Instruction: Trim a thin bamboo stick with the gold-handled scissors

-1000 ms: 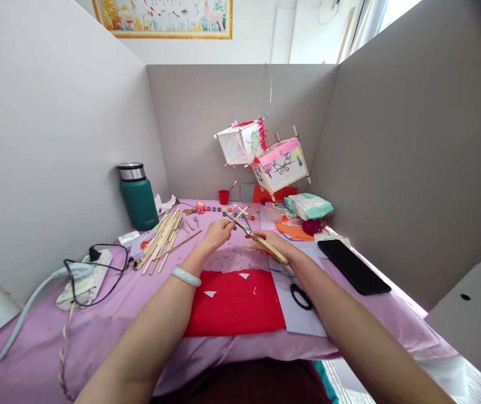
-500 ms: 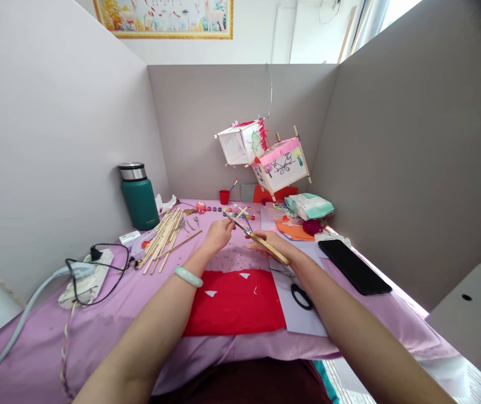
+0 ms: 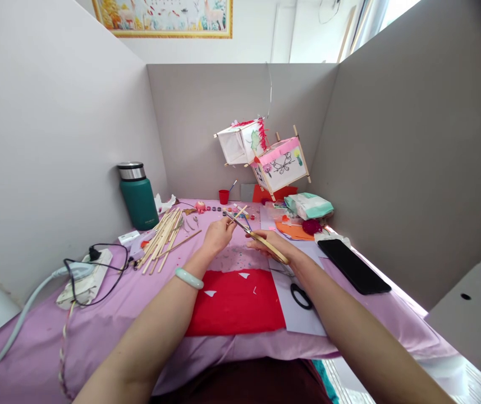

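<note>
I see right hand (image 3: 274,245) gripping gold-handled metal scissors (image 3: 257,238) | left hand (image 3: 218,233) pinching something too tiny to identify at blade tips | blade gap unclear

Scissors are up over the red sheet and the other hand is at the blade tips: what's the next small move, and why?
Probably close the scissors in one short snip. The right hand holds them raised above the red sheet, and the left hand pinches something too small to identify right at the blade tips, so the piece seems placed for cutting.
</note>
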`<state>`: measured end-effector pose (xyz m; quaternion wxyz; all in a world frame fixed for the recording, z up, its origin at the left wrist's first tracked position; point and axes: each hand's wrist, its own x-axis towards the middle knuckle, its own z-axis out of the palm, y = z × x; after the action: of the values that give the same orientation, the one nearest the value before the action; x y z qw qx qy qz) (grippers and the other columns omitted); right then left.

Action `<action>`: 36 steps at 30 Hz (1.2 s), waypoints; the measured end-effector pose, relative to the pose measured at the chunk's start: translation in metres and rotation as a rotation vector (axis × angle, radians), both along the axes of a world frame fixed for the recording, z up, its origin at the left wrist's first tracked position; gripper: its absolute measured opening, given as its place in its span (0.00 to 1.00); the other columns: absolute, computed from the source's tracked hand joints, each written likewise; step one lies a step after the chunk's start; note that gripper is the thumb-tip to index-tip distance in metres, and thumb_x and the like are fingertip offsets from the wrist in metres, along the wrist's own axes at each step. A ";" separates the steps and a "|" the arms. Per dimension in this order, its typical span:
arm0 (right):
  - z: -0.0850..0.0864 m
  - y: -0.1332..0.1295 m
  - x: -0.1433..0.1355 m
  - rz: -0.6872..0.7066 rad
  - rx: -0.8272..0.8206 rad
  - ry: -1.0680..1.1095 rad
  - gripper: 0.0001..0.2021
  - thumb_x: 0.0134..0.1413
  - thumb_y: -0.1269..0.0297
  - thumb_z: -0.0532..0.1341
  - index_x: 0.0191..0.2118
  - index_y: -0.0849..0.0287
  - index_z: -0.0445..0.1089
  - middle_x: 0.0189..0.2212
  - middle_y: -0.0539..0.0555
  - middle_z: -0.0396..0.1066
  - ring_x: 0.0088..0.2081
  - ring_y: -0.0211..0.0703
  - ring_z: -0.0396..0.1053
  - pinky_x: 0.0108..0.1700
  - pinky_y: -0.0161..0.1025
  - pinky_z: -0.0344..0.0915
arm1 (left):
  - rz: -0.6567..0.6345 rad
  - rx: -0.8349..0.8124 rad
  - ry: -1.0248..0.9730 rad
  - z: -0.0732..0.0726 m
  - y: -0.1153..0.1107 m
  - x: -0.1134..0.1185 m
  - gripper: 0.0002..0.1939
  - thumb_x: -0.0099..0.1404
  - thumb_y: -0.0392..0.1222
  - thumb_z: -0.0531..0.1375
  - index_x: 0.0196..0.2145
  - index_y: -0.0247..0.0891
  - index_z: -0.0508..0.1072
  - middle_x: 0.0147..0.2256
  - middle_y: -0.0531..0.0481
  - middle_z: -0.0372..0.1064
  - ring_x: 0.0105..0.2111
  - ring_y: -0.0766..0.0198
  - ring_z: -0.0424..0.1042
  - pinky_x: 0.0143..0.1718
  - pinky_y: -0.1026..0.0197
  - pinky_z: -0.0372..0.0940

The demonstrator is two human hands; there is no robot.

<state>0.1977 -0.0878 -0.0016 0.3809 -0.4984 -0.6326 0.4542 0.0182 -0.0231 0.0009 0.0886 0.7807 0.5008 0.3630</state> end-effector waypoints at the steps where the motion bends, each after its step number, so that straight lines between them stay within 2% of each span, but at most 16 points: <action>1: 0.000 0.000 0.000 -0.004 -0.001 -0.002 0.23 0.40 0.56 0.66 0.43 0.62 0.67 0.22 0.47 0.62 0.18 0.28 0.53 0.18 0.28 0.48 | 0.020 0.033 0.020 -0.002 0.000 0.000 0.15 0.63 0.47 0.49 0.36 0.37 0.73 0.28 0.47 0.71 0.29 0.63 0.68 0.31 0.65 0.56; 5: 0.003 -0.001 -0.002 -0.005 -0.009 -0.007 0.22 0.39 0.57 0.67 0.42 0.62 0.68 0.21 0.46 0.61 0.18 0.28 0.53 0.18 0.28 0.48 | 0.012 0.064 0.044 -0.003 0.001 -0.002 0.15 0.64 0.44 0.48 0.36 0.39 0.73 0.32 0.46 0.73 0.31 0.62 0.69 0.33 0.64 0.57; 8: 0.005 -0.002 -0.003 -0.002 -0.025 -0.022 0.21 0.40 0.57 0.66 0.42 0.61 0.68 0.19 0.45 0.59 0.18 0.28 0.52 0.18 0.28 0.48 | -0.038 0.008 -0.004 0.000 0.003 -0.004 0.14 0.62 0.42 0.49 0.33 0.37 0.74 0.25 0.48 0.71 0.27 0.65 0.67 0.30 0.66 0.57; 12: 0.004 -0.001 -0.001 0.015 -0.023 -0.036 0.22 0.40 0.57 0.66 0.42 0.61 0.68 0.18 0.44 0.58 0.17 0.28 0.52 0.17 0.28 0.47 | -0.146 -0.253 -0.196 0.007 0.004 -0.009 0.14 0.61 0.42 0.50 0.30 0.34 0.74 0.15 0.54 0.61 0.17 0.71 0.58 0.22 0.68 0.53; 15: 0.002 0.000 0.000 0.038 -0.011 -0.051 0.22 0.39 0.56 0.66 0.42 0.60 0.68 0.18 0.43 0.57 0.17 0.27 0.51 0.17 0.28 0.46 | -0.245 -0.475 -0.329 0.010 0.004 -0.013 0.14 0.60 0.44 0.51 0.32 0.33 0.72 0.14 0.57 0.57 0.12 0.75 0.48 0.16 0.69 0.45; 17: 0.001 0.000 0.000 0.042 -0.007 -0.052 0.22 0.39 0.56 0.66 0.42 0.61 0.68 0.18 0.43 0.57 0.17 0.27 0.51 0.17 0.28 0.46 | -0.272 -0.537 -0.360 0.010 0.004 -0.014 0.14 0.61 0.44 0.51 0.34 0.33 0.72 0.15 0.57 0.57 0.11 0.76 0.45 0.15 0.69 0.42; 19: 0.001 0.001 0.000 0.029 -0.020 -0.044 0.22 0.38 0.56 0.66 0.42 0.61 0.68 0.18 0.43 0.58 0.16 0.27 0.51 0.17 0.28 0.46 | -0.248 -0.482 -0.329 0.009 0.004 -0.013 0.15 0.61 0.45 0.51 0.33 0.33 0.72 0.16 0.56 0.60 0.12 0.75 0.48 0.16 0.69 0.45; 23: 0.001 0.000 -0.001 -0.016 -0.037 -0.023 0.23 0.38 0.56 0.67 0.42 0.61 0.68 0.19 0.45 0.59 0.17 0.27 0.52 0.17 0.27 0.47 | -0.116 -0.144 -0.123 0.004 0.002 -0.006 0.15 0.61 0.44 0.50 0.29 0.35 0.73 0.19 0.51 0.67 0.21 0.70 0.63 0.26 0.67 0.55; 26: 0.002 -0.001 0.000 -0.017 -0.030 -0.014 0.22 0.39 0.56 0.66 0.42 0.61 0.68 0.19 0.45 0.60 0.17 0.27 0.52 0.17 0.27 0.47 | -0.027 0.020 0.008 -0.001 0.000 -0.002 0.13 0.62 0.44 0.51 0.34 0.37 0.74 0.25 0.49 0.71 0.26 0.66 0.67 0.29 0.66 0.56; 28: 0.002 -0.001 0.000 -0.014 -0.032 -0.012 0.23 0.40 0.56 0.66 0.43 0.61 0.68 0.19 0.45 0.60 0.17 0.27 0.52 0.17 0.27 0.47 | 0.021 0.045 0.049 -0.003 -0.002 -0.002 0.14 0.63 0.45 0.51 0.38 0.38 0.73 0.28 0.48 0.72 0.28 0.65 0.68 0.30 0.65 0.56; 31: 0.002 -0.001 -0.001 -0.019 -0.031 -0.016 0.22 0.39 0.56 0.67 0.42 0.60 0.68 0.19 0.45 0.60 0.17 0.27 0.52 0.17 0.27 0.47 | 0.059 0.044 0.077 -0.003 -0.003 -0.002 0.16 0.64 0.46 0.48 0.39 0.40 0.74 0.30 0.47 0.73 0.29 0.64 0.69 0.31 0.65 0.56; 36: 0.003 -0.001 -0.001 -0.025 -0.039 -0.020 0.22 0.39 0.56 0.67 0.42 0.61 0.68 0.19 0.45 0.60 0.17 0.28 0.53 0.17 0.27 0.48 | 0.035 0.049 0.061 -0.004 0.000 -0.003 0.16 0.64 0.45 0.49 0.37 0.40 0.74 0.29 0.47 0.72 0.28 0.64 0.68 0.30 0.65 0.56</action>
<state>0.1963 -0.0891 0.0011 0.3703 -0.5182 -0.6212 0.4566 0.0156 -0.0231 -0.0027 0.0480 0.7843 0.5081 0.3527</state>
